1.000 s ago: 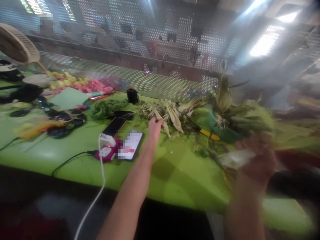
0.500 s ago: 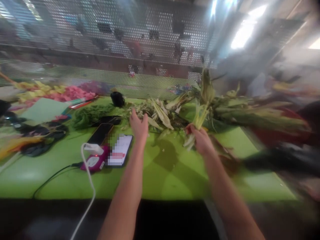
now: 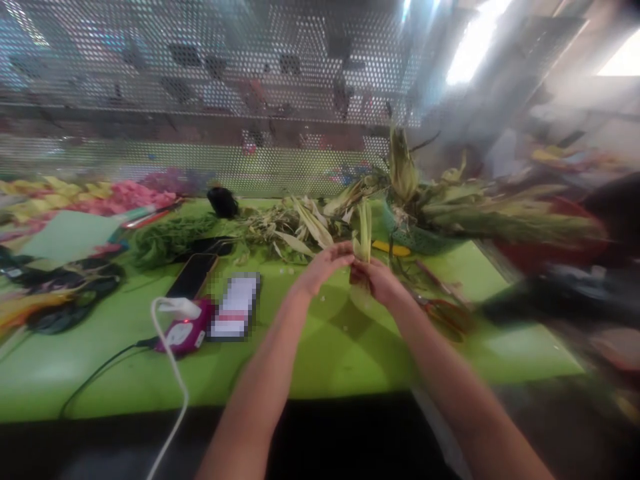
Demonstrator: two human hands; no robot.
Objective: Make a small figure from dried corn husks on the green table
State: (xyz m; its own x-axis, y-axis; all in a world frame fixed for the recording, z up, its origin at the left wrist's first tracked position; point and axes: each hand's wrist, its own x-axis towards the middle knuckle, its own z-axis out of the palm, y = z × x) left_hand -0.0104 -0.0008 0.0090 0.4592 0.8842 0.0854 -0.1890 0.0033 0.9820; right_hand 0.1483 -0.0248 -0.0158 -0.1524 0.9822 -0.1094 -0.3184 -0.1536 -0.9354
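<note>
My right hand (image 3: 376, 280) is closed around the lower part of an upright bunch of pale green corn husk (image 3: 365, 233), over the middle of the green table. My left hand (image 3: 327, 265) is at the bunch's left side, with curved fingertips that appear to pinch it. Whitish ends of the bunch hang below my right hand, partly hidden. Just beyond my hands lies a heap of dry husk pieces (image 3: 307, 223). Small pale scraps dot the tabletop under my forearms.
A green basket (image 3: 425, 240) with husks and a yellow-handled tool (image 3: 391, 249) stand right of my hands, scissors (image 3: 447, 315) nearer. On the left are two phones (image 3: 193, 277), a purple power adapter (image 3: 186, 333) with cables, and green stringy material (image 3: 163, 237). Perforated metal (image 3: 300, 87) rises behind.
My left hand has moved right from beside the dry heap to the husk bunch. My right hand has brought the bunch left, so both hands now meet at it.
</note>
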